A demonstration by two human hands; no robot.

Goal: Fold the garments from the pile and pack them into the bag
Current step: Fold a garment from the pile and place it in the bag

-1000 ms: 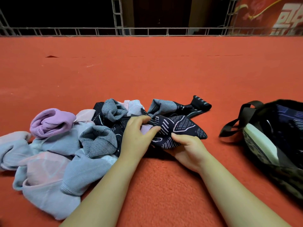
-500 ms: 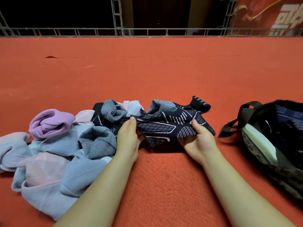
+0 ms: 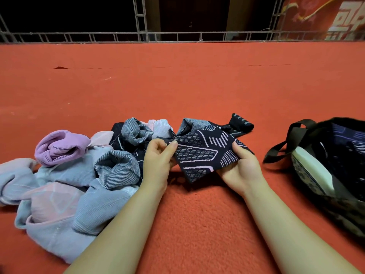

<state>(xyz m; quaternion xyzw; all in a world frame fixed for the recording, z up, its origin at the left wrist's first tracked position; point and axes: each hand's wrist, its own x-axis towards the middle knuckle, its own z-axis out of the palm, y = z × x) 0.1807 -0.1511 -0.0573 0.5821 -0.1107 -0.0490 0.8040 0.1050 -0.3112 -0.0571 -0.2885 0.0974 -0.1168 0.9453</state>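
Head view shows the dark navy knitted garment with pale pink line pattern [image 3: 205, 153] stretched flat above the red felt carpet [image 3: 197, 224], between the soft pastel ribbed pile [image 3: 65, 186] and the dark bag [image 3: 333, 165]; left hand [image 3: 158, 161] and right hand [image 3: 240, 169] pinch its edges.

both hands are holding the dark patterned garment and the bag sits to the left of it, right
Not quite. The head view shows the left hand and right hand holding the dark patterned garment, but the bag sits to its right; the pile of pastel garments is on the left.
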